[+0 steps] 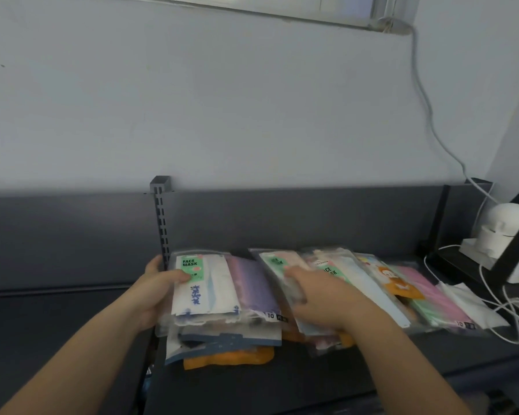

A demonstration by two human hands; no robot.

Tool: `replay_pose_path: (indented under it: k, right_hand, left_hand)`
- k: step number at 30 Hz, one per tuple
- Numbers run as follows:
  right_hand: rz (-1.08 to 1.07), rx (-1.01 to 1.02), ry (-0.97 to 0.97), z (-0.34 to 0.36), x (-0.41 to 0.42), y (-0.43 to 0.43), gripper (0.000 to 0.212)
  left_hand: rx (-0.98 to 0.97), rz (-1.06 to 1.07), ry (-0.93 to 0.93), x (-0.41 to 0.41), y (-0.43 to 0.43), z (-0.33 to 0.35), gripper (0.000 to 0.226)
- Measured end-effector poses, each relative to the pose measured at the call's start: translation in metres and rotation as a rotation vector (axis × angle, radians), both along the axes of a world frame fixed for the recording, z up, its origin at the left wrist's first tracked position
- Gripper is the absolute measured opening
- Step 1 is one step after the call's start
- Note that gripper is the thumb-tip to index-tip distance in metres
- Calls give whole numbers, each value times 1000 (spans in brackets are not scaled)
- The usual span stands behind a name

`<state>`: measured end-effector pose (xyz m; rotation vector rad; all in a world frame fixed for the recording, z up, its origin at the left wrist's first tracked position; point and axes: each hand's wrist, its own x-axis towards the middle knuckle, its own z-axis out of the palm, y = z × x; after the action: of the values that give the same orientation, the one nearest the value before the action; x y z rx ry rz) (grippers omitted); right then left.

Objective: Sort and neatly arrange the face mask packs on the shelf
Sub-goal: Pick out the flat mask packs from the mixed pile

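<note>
Head view, looking down at a dark grey metal shelf (pixel 282 384) against a pale wall. Left hand (pixel 159 290) is clamped on the left edge of a clear plastic pack with a green "FACE MASK" label and white masks inside (pixel 204 287), thumb on top, fingers wrapped behind the edge. That pack tops a small stack: beside it to the right, partly under it, a clear pack of purple masks (pixel 256 287); below, toward the wearer, a blue-edged pack (pixel 222 342) and an orange pack (pixel 228 356) jutting out at the front. Right hand (pixel 318 298) lies palm down, fingers spread, pressing on a second green-labelled clear pack (pixel 277 265) at the left end of a fanned, overlapping row. Right of that hand the row continues with another labelled pack of white masks (pixel 342 272), a pack with an orange cartoon figure (pixel 393 284), then a pack of pink and green masks (pixel 432 298). Beyond the row, further right, white folded paper or cloth (pixel 468 304), white cables (pixel 504 310) and a white domed device (pixel 504 229). Behind the left hand, a slotted dark upright post (pixel 161 223). Hands are apart, each on its own pile.
</note>
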<state>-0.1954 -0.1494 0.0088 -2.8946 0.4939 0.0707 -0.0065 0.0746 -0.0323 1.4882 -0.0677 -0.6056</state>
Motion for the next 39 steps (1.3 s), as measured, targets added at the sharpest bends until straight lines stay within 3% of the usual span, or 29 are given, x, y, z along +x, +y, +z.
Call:
replay_pose_path:
  k: [2, 4, 6, 9, 11, 13, 15, 17, 19, 23, 28, 29, 32, 35, 37, 39]
  right_hand:
    - [-75, -91, -208, 12, 2, 3, 34]
    - [-91, -90, -400, 15, 7, 8, 30]
    - [19, -70, -441, 17, 10, 29, 31]
    - [436, 108, -72, 7, 11, 60, 51]
    - [494, 314, 94, 3, 6, 56, 63]
    - [263, 400, -115, -2, -2, 29, 55]
    - [-164, 230, -322, -15, -12, -16, 54]
    - [-555, 98, -244, -30, -24, -55, 78]
    - [-639, 162, -49, -43, -32, -73, 96]
    - [-402, 118, -20, -48, -22, -56, 91]
    - [-98, 371, -45, -24, 4, 16, 76]
    - [-12, 387, -32, -22, 9, 29, 74]
    - [134, 366, -9, -27, 22, 54, 77]
    - [218, 466, -92, -30, 25, 61, 70]
    - [170, 565, -237, -27, 23, 51, 63]
    - [-64, 380, -341, -30, 24, 23, 62]
  left_hand:
    - [3, -35, -15, -3, -2, 3, 70]
    - [-18, -93, 19, -11, -7, 6, 44]
    - [-43, -159, 43, -18, -13, 9, 34]
    - [-37, -246, 10, -26, -22, 10, 45]
    - [13, -213, -50, -25, -27, 5, 58]
    - [63, -134, -66, -22, -27, 0, 77]
    - [43, -107, -35, -20, -26, -3, 81]
    - [22, -90, -25, -16, -25, -5, 79]
    - [15, -71, -28, -14, -26, -6, 73]
    - [39, -102, -65, -16, -32, -8, 49]
    - [51, -142, -84, -23, -34, -6, 30]
    - [58, -141, -102, -24, -34, -3, 33]
    - [73, -133, -150, -25, -34, -3, 76]
    - [13, -74, -116, -26, -31, -5, 85]
    - [-33, -35, -71, -25, -24, -6, 92]
    - [-69, 23, -44, -19, -14, -8, 97]
